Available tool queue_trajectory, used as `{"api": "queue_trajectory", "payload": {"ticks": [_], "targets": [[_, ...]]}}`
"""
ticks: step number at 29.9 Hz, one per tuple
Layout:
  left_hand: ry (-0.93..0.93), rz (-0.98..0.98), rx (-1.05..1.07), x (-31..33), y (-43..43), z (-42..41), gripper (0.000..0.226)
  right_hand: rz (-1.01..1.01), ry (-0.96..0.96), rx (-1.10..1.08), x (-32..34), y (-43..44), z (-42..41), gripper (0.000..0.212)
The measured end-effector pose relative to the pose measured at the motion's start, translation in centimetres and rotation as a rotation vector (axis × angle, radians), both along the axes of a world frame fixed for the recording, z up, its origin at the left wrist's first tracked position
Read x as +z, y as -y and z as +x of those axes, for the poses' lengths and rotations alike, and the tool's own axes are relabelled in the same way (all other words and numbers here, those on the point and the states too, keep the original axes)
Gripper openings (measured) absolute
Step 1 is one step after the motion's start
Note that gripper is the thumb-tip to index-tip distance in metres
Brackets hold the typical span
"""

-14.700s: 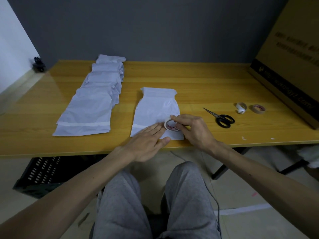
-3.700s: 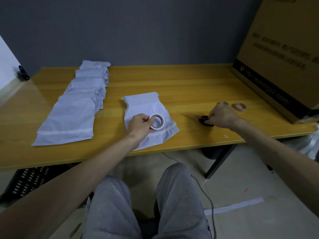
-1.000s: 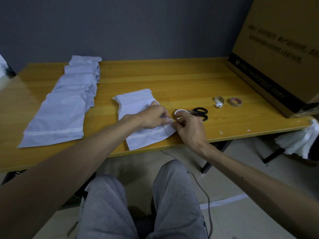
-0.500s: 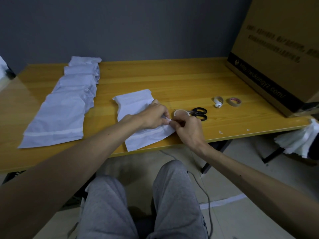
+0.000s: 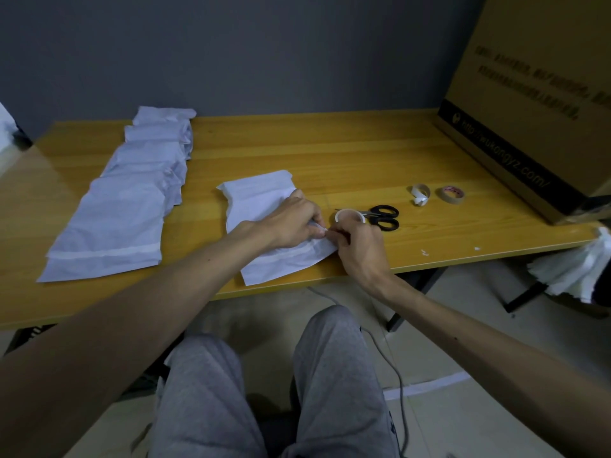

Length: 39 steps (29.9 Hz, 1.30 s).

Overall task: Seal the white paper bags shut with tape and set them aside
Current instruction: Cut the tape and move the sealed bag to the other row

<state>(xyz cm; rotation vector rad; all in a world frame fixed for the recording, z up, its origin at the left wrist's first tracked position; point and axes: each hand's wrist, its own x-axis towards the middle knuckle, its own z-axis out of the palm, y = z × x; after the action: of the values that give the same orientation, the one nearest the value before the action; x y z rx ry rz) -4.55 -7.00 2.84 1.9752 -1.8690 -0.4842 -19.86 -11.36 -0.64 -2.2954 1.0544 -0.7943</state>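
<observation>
A white paper bag [image 5: 261,206] lies flat near the table's front edge, with a strip of tape across its folded lower end. My left hand [image 5: 292,219] presses on the bag's right side and pinches the tape's end at the bag's right edge. My right hand [image 5: 358,242] meets it there, fingers pinched on the same tape end. A white tape roll [image 5: 349,214] stands just behind my right hand. Black scissors [image 5: 383,217] lie right of the roll.
A row of several overlapping white bags [image 5: 132,200] runs along the table's left side. Two small tape rolls [image 5: 451,194] sit at the right. A big cardboard box [image 5: 535,104] stands on the far right of the wooden table [image 5: 330,150]. White paper [image 5: 575,269] hangs off the right edge.
The scissors have been laid down on the table beside the tape roll. Both hands came together at the bag's right edge and have barely moved over the last second.
</observation>
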Motion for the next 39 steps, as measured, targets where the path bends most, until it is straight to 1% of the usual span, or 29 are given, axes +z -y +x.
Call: {"api": "queue_trajectory", "payload": {"ticks": [3,8,17,21,24,29,33,37,39], "targets": [[-0.012,-0.020,-0.005,0.0,-0.2,0.0,0.019,0.017,-0.019,0.054,0.0,0.1,0.0,0.016],[-0.023,-0.021,-0.007,-0.3,-0.2,0.2,0.017,0.042,-0.029,0.077,0.1,0.2,-0.1,0.016],[-0.087,-0.076,-0.024,-1.2,-0.2,0.3,0.011,0.050,-0.064,-0.055,0.0,0.2,0.6,0.013],[-0.090,-0.120,-0.041,-1.3,-0.3,0.4,0.011,0.050,-0.071,-0.066,-0.1,0.3,0.5,0.013],[-0.098,-0.152,-0.054,-1.4,-0.2,0.5,0.006,0.060,-0.071,-0.052,-0.1,0.3,0.4,0.014],[-0.061,-0.178,-0.071,-1.3,-0.1,0.2,0.006,0.076,-0.077,-0.051,-0.2,0.4,0.4,0.014],[-0.001,-0.212,-0.060,-1.5,-0.1,0.2,0.011,0.065,-0.062,-0.050,-0.1,0.3,0.4,0.015],[0.009,-0.246,-0.060,-1.8,-0.1,0.0,0.012,0.053,-0.033,-0.042,0.2,0.3,0.3,0.011],[0.015,-0.259,-0.074,-1.9,-0.1,-0.2,0.013,0.028,-0.049,-0.024,0.3,0.2,0.2,0.012]]}}
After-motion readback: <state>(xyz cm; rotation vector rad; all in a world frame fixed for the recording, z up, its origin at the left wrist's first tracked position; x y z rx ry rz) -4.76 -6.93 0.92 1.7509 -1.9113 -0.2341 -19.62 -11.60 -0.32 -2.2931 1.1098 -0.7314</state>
